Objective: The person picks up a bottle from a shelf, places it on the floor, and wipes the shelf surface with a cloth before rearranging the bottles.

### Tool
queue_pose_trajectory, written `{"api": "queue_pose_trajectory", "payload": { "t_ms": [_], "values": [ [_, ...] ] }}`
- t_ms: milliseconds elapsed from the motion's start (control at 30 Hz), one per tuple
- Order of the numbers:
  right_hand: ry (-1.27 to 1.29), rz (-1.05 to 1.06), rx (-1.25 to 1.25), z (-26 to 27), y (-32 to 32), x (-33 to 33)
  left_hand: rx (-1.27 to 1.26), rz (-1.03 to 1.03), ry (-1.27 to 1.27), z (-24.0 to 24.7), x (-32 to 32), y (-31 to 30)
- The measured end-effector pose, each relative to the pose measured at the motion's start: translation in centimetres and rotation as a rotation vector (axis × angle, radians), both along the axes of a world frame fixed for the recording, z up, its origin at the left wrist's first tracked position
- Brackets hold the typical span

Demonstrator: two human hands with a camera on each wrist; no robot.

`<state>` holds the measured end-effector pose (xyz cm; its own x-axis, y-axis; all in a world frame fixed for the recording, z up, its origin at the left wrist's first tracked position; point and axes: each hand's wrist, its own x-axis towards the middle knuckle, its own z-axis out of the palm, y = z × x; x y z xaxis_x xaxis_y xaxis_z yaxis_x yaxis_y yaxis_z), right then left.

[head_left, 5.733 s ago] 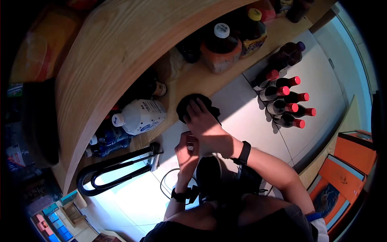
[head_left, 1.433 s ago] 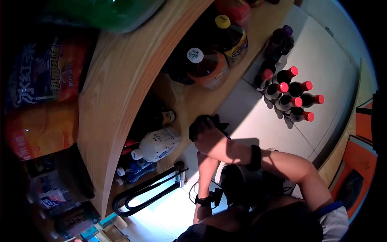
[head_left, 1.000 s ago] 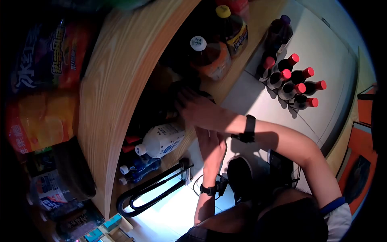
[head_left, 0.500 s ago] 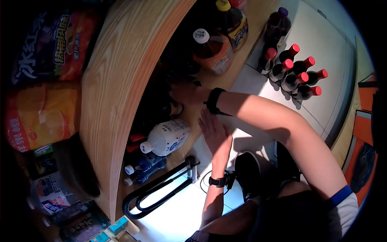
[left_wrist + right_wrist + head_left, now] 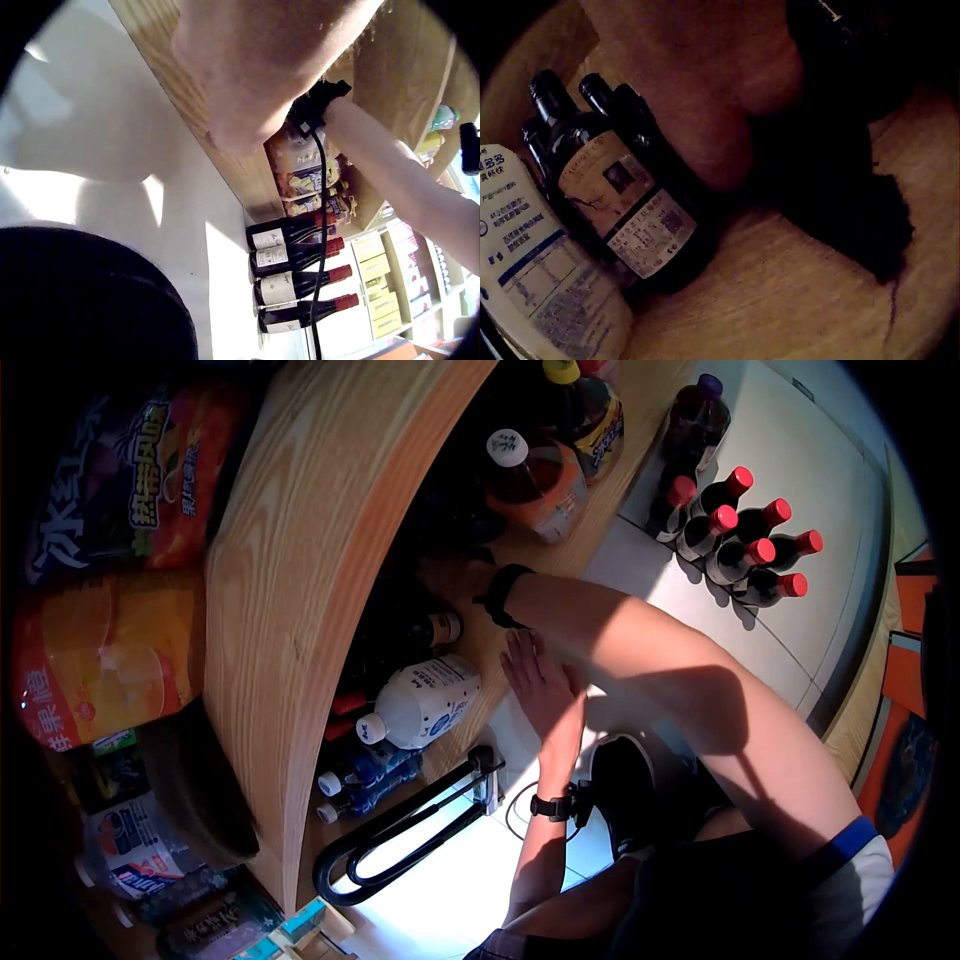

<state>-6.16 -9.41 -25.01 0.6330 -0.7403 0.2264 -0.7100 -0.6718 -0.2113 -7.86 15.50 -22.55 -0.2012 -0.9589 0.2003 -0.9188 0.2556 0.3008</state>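
My right hand (image 5: pixel 455 578) reaches deep into the dark lower shelf. In the right wrist view the hand (image 5: pixel 705 90) holds a bunched black cloth (image 5: pixel 840 195) low over the wooden shelf board (image 5: pixel 780 300); its fingertips are hidden in shadow. Beside the hand leans a dark wine bottle (image 5: pixel 622 195) with a tan label, and next to that a white bottle (image 5: pixel 540 262). My left hand (image 5: pixel 545 685) holds nothing, its fingers extended at the shelf's front edge, just under the right forearm. The left hand (image 5: pixel 255 75) looms large in the left wrist view.
Several red-capped wine bottles (image 5: pixel 735 540) stand on the tiled floor with a purple-capped bottle (image 5: pixel 700 420). Large drink bottles (image 5: pixel 540 480) stand farther along the shelf. A black looped handle (image 5: pixel 400 835) juts near its left end. The curved shelf board (image 5: pixel 320 540) overhangs everything.
My right hand has carried the black cloth from the shelf's front edge inward, deeper into the shelf. My left hand has come out from beneath it, fingers now extended at the edge.
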Motion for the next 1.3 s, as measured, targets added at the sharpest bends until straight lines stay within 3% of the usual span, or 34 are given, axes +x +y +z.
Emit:
{"api": "queue_pose_trajectory", "payload": {
  "t_ms": [267,367,433,533,667,1300],
  "values": [
    [0.149,0.07,0.179,2.3,-0.3,-1.0,0.015,-0.002,-0.024,-0.1,-0.1,0.2],
    [0.14,0.035,0.143,1.0,-0.4,-0.3,0.008,-0.005,-0.021,0.1,-0.2,0.2],
    [-0.035,-0.015,0.02,0.1,-0.3,-0.2,0.011,-0.001,-0.05,0.0,-0.1,0.1],
    [0.066,0.018,0.136,1.2,0.1,-0.5,0.014,0.01,-0.059,0.0,-0.1,0.3],
    [0.109,0.013,0.087,1.6,0.7,-1.0,0.0,0.026,-0.049,-0.2,-0.2,0.2],
    [-0.013,0.004,-0.051,1.9,4.6,-3.3,-0.015,0.046,-0.032,-0.7,-0.4,0.2]
  ]
}}
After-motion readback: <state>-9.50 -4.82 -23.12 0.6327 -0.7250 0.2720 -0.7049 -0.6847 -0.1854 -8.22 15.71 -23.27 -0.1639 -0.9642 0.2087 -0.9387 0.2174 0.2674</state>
